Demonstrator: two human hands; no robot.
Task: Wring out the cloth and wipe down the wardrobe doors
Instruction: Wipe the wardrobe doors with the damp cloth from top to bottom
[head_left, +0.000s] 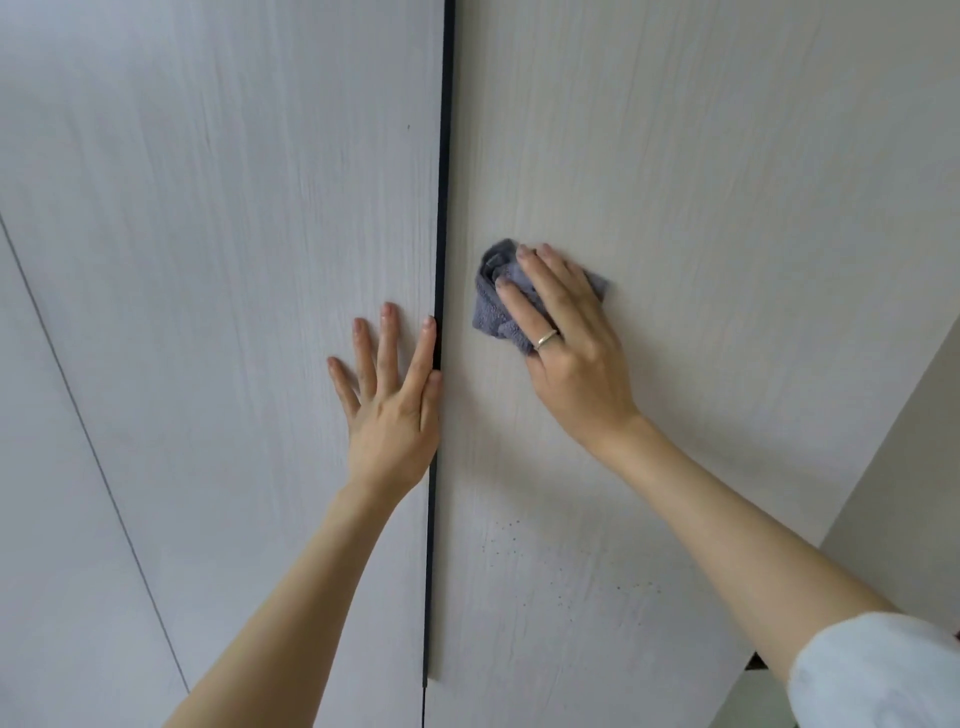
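Wardrobe doors: two pale wood-grain panels fill my view, split by a dark vertical gap (441, 260); left door (218, 234), right door (701, 156).
Right door: I see dark specks (511, 540) low on it, below the wiping spot. Looks unwiped there, my read.
Left door: no cloth on it now; I can't tell if it's been wiped.
Right hand (571, 343): pressing the cloth flat to the right door, fingers mostly straight on top, not curled round it. Ring on one finger.
Left hand (389, 405): fingers spread, released, palm flat on the left door right beside the gap. Bracing, I'd say.
Cloth (493, 306): grey-purple, bunched, under the right hand, just right of the gap.
Progress: wringing presumably done since wiping is on; I judge it mid-task, specks and most panel area left.
Containers: none in view, no bucket or basin.
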